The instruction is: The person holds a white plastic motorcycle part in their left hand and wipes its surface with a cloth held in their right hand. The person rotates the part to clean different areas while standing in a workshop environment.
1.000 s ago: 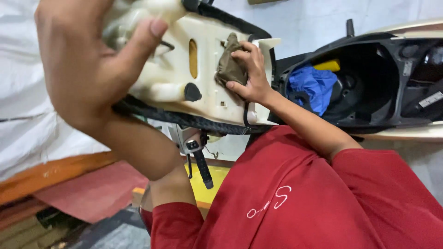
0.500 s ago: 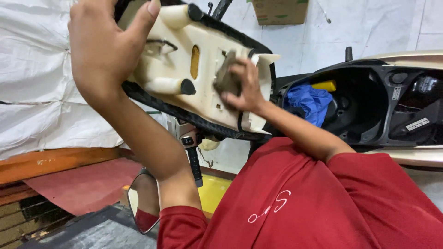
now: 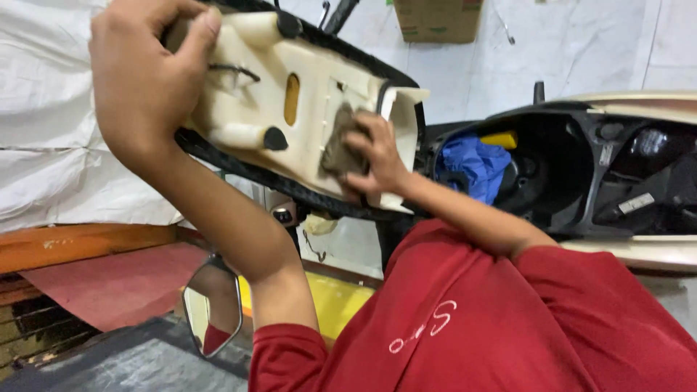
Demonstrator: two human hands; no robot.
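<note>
Scooter body (image 3: 639,250) right, cream panels, black hollow storage well open. Raised seat underside (image 3: 312,80) centre-left, cream moulded plastic, ribbed, black vinyl edge. Crumpled blue cloth (image 3: 472,163) inside well. Rounded mirror (image 3: 212,308) near left, glossy. Left hand (image 3: 141,80) grips seat's far-left rim, fingers curled tight. Right hand (image 3: 374,156) presses grimy brown rag (image 3: 340,145) flat against seat base, fingers narrow.
</note>
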